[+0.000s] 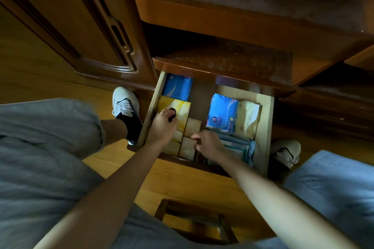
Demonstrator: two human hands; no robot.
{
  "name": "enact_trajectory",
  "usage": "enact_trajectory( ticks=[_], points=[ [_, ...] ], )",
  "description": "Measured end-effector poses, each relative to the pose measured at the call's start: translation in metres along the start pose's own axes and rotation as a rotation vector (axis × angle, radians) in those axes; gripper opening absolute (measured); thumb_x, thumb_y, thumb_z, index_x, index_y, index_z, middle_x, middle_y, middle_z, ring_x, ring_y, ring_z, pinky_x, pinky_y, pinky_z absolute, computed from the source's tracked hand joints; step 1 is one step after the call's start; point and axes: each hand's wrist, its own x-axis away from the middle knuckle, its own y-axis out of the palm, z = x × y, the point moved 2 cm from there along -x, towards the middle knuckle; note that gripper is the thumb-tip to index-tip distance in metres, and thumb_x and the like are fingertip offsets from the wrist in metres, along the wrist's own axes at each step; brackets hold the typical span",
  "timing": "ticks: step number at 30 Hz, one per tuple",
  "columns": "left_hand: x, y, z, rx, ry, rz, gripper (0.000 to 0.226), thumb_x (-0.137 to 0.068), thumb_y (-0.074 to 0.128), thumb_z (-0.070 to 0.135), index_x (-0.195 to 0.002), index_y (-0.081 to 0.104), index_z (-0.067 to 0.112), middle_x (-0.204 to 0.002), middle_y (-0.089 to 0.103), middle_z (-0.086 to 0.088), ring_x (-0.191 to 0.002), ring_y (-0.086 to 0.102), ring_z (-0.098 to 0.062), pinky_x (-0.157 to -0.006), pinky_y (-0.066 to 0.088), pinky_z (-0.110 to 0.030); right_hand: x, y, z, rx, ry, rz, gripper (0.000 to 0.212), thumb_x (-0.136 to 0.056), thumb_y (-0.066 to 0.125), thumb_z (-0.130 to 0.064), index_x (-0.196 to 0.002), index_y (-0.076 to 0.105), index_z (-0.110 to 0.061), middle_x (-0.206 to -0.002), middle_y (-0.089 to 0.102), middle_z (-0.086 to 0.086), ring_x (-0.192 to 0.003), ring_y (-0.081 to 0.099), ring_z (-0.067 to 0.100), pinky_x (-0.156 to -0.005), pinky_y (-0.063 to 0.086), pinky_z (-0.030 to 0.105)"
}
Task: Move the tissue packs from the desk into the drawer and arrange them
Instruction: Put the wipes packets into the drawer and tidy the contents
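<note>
Tissue packs [223, 112] fill the open drawer [266, 127] corner to corner. Left hand [162, 127] grips the yellow pack [178, 110] by the left wall, right hand [208, 143] is curled shut over the small beige packs [193, 126] near the front edge.

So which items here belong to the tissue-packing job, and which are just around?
Part of the job:
drawer
yellow pack
blue pack at the back
blue pack on the right
small beige packs
left hand
right hand

Just around:
wooden stool
cupboard door

One open drawer [265, 127] holds two blue packs [178, 87] [223, 114], one yellow pack [178, 110], one cream pack [249, 117] and about four small tan packs [193, 127]; two hands [163, 127] [208, 143].
</note>
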Motion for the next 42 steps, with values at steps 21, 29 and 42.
enact_trajectory(
  ticks=[21,29,42],
  points=[
    [0.047,0.01,0.016,-0.767,0.135,-0.349,0.054,-0.099,0.05,0.022,-0.148,0.029,0.016,-0.143,0.039,-0.023,-0.115,0.055,-0.04,-0.081,0.051,-0.043,0.072,-0.051,0.046,-0.202,0.224,0.131,0.025,-0.098,0.058,-0.027,-0.12,0.067,-0.021,-0.117,0.067,-0.001,-0.108,0.062,0.017,-0.093,0.052,0.036],
    [0.079,-0.011,0.084,-0.712,0.329,-0.183,0.051,-0.096,0.055,0.038,-0.144,0.045,0.025,-0.144,0.046,-0.003,-0.111,0.06,-0.025,-0.072,0.048,-0.035,0.111,-0.079,0.056,-0.185,0.29,0.141,0.022,-0.098,0.061,-0.025,-0.119,0.069,-0.022,-0.119,0.069,0.0,-0.104,0.064,0.016,-0.095,0.054,0.036],
    [0.099,-0.188,0.394,-0.405,1.155,0.546,0.018,-0.09,0.057,0.029,-0.104,0.067,0.035,-0.1,0.067,0.016,-0.087,0.061,-0.007,-0.063,0.052,-0.025,0.179,-0.387,-0.148,-0.003,-0.31,0.763,0.017,-0.096,0.056,-0.036,-0.103,0.069,-0.046,-0.09,0.072,-0.03,-0.067,0.07,0.002,-0.069,0.06,0.031]
  ],
)
